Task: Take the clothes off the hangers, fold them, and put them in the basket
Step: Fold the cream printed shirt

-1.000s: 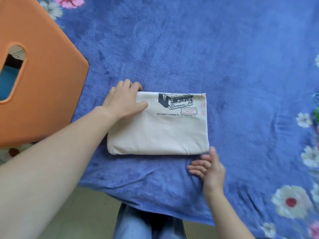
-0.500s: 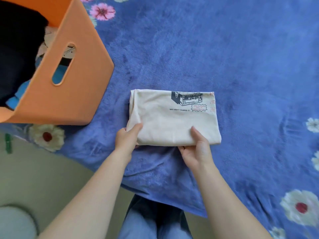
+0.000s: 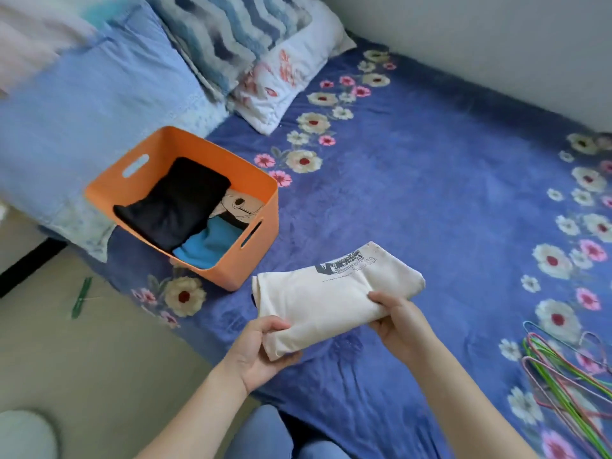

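Blue flowered bedding (image 3: 430, 193) covers the bed, and an orange basket (image 3: 261, 256) stands on it near the bed's edge. Inside the basket lie a folded black garment (image 3: 172, 203) and a blue garment (image 3: 205, 243). Just right of the basket, apart from its wall, is a folded cream shirt (image 3: 331, 296) held in both hands. The left hand (image 3: 258, 349) has its grip closed on the shirt's near left corner, thumb on top; the right hand (image 3: 400, 323) pinches the near edge further right. Well right of the basket lie coloured wire hangers (image 3: 563, 376); behind it sit pillows (image 3: 281, 81)
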The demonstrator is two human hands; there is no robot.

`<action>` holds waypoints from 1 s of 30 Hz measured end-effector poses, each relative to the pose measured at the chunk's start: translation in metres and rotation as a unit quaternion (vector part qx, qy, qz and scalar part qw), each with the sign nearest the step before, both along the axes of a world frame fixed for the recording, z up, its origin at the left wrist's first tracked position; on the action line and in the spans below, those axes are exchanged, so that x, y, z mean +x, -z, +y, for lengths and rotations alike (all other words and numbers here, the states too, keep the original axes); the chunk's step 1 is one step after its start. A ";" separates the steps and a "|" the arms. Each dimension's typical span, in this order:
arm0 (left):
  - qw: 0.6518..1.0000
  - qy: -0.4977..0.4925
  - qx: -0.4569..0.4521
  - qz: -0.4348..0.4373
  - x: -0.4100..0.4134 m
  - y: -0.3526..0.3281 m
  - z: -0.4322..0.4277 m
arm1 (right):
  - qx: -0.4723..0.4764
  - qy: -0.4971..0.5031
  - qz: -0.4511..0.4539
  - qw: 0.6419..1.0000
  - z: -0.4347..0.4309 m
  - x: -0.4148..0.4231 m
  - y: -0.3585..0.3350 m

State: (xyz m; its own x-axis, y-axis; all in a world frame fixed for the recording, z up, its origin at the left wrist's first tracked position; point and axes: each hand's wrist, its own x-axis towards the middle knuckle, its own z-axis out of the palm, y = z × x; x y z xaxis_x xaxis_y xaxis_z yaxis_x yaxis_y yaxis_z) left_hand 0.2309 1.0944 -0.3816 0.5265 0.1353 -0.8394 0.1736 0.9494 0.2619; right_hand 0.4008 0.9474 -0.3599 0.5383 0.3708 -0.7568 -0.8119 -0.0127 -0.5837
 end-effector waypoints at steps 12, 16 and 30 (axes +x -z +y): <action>0.942 -0.278 0.155 -0.106 -0.015 -0.081 0.157 | 0.108 -0.129 -0.026 0.985 0.172 0.010 -0.088; 0.964 -0.221 0.149 -0.019 -0.029 -0.058 0.228 | 0.015 -0.174 -0.040 0.984 0.230 0.009 -0.052; 0.974 0.059 0.162 0.146 -0.001 0.016 0.352 | -0.256 -0.169 -0.118 0.945 0.372 0.024 0.056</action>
